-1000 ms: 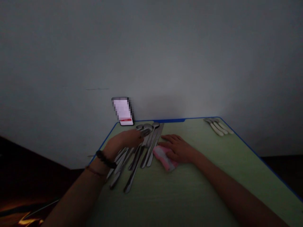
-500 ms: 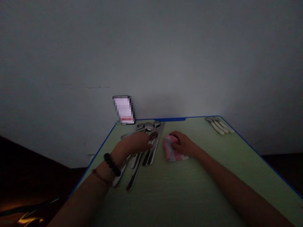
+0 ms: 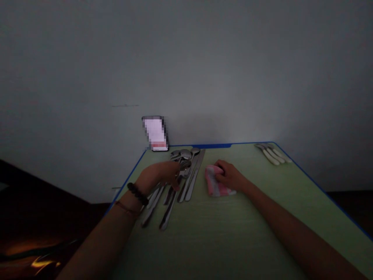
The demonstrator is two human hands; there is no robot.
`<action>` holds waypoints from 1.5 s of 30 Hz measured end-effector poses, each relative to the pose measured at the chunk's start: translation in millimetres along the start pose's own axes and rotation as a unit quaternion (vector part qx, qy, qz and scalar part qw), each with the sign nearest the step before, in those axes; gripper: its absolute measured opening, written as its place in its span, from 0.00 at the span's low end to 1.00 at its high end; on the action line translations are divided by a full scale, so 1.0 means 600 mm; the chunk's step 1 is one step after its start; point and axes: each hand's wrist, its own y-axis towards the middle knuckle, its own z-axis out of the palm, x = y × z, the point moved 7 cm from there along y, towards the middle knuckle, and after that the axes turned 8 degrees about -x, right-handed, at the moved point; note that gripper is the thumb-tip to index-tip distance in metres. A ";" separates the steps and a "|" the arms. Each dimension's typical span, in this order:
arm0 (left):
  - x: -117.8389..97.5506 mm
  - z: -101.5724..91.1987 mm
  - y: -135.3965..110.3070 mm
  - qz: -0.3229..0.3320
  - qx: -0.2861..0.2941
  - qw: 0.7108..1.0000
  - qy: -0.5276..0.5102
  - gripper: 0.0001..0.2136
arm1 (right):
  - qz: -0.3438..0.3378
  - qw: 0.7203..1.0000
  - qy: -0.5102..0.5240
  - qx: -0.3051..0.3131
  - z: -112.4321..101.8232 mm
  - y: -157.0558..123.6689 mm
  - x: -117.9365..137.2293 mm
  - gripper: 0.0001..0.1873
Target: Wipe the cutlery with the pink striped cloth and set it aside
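My left hand (image 3: 166,173) is over a loose pile of metal cutlery, with its thumb apart from its fingers and nothing visible in its grasp. A spoon bowl (image 3: 185,165) shows just past its fingertips. More spoons (image 3: 184,154) lie at the far end of the pile, and a knife (image 3: 192,182) lies along its right side. Handles (image 3: 166,217) stick out toward me below the hand, which hides the pile's middle. To the right, my right hand (image 3: 230,175) pinches a folded pink and white cloth (image 3: 215,189) on the table.
Several forks with pale handles (image 3: 272,155) lie at the table's far right corner. A phone (image 3: 156,133) with a lit screen leans against the wall (image 3: 221,70) at the far left. The green table (image 3: 221,241) has a blue edge.
My left hand has drawn slightly left, and its thumb has parted from its fingers. My right hand stays on the cloth. The whole view has shifted a little.
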 end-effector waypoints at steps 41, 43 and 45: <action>-0.163 -0.002 -0.014 0.082 -0.094 0.981 -0.150 0.23 | 0.283 0.775 0.468 -0.317 -0.058 -0.006 -0.123 0.09; -0.156 0.013 -0.009 0.052 -0.050 0.979 -0.192 0.23 | 0.269 0.767 0.479 -0.332 -0.067 -0.004 -0.125 0.10; -0.154 0.022 -0.008 0.044 -0.011 0.973 -0.225 0.21 | 0.249 0.773 0.470 -0.346 -0.079 -0.001 -0.130 0.14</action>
